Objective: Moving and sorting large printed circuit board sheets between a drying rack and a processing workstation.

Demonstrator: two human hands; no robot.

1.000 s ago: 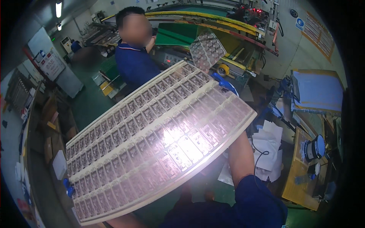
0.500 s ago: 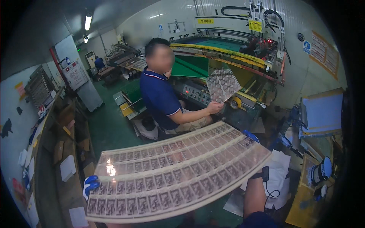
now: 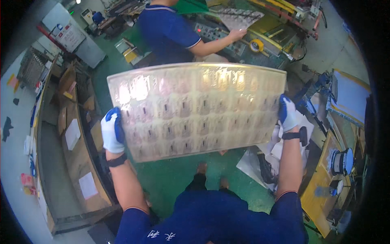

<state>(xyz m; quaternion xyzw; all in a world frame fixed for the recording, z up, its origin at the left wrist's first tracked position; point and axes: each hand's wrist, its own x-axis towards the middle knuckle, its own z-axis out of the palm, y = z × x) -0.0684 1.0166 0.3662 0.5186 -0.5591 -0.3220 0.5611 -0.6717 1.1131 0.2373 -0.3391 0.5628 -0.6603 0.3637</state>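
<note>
A large, translucent printed plastic sheet (image 3: 195,112), with rows of repeated rectangular designs, is stretched between my hands and shines in the light. My left hand (image 3: 113,129), in a white glove with blue-coated fingers, grips its left edge. On the right edge, my right hand (image 3: 289,113) holds on in a matching glove. Some fingers of both hands are hidden behind the sheet. Just beyond it a person in a dark blue shirt (image 3: 172,34) holds a smaller patterned sheet (image 3: 239,18) in one hand.
A machine with a control panel (image 3: 219,40) stands beyond the sheet. Long wooden shelving (image 3: 87,162) runs along the left. To the right are a yellow board (image 3: 315,203) with spools on it and a blue-white framed panel (image 3: 351,97). White papers (image 3: 254,166) lie on the green floor.
My view has tipped downward. The sheet has turned, its rows now nearly level and its dark printing paler, and both gloved hands show at its sides. The person's smaller sheet has tilted flatter.
</note>
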